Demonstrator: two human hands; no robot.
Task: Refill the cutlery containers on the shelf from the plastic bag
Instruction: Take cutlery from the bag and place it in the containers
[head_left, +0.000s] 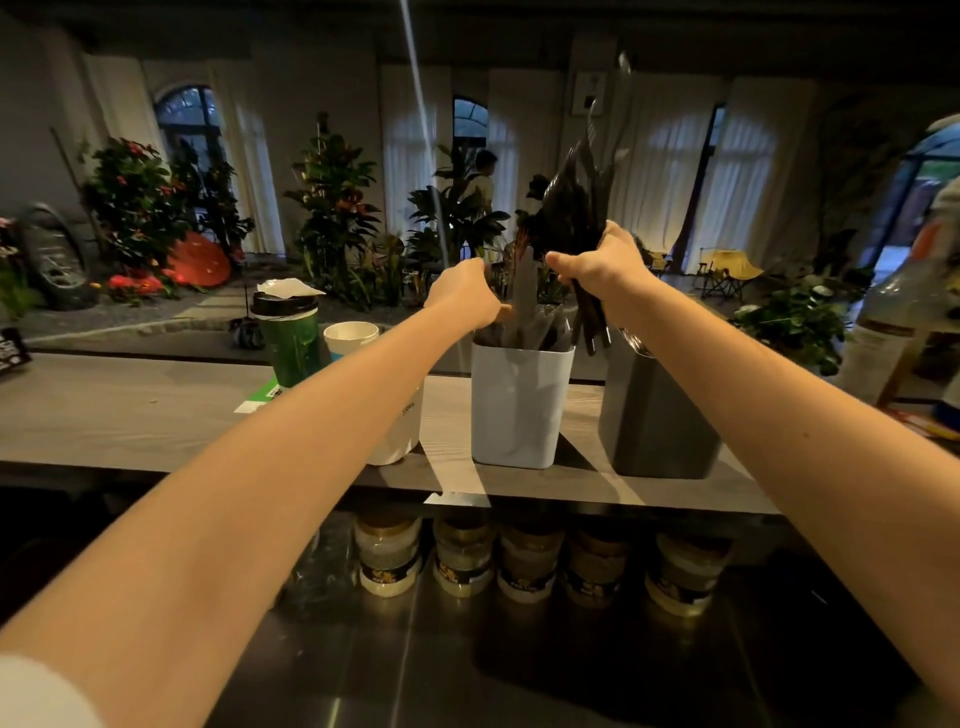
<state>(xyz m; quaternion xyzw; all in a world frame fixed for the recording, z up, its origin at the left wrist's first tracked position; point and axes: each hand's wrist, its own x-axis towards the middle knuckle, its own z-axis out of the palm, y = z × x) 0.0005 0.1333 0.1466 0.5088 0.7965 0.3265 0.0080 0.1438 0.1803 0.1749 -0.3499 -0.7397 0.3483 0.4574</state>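
Shelf (130, 415): grey wood-grain board, running left to right. Standing on it, from the left: a black item (10, 348) cut off by the edge; a green cup (293, 338) with black lid, set on a green-and-white card (260, 397); a white paper cup (351, 336) just beside it; a white tub (402, 431), partly hidden; a white container (519, 405) holding cutlery (524, 291); a dark grey container (654, 415) close on its right. Below the shelf, a steel table (519, 675) carries a row of five jars (387, 556).

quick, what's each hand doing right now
left hand: curled over white container, grip cannot be told
right hand: holding black cutlery
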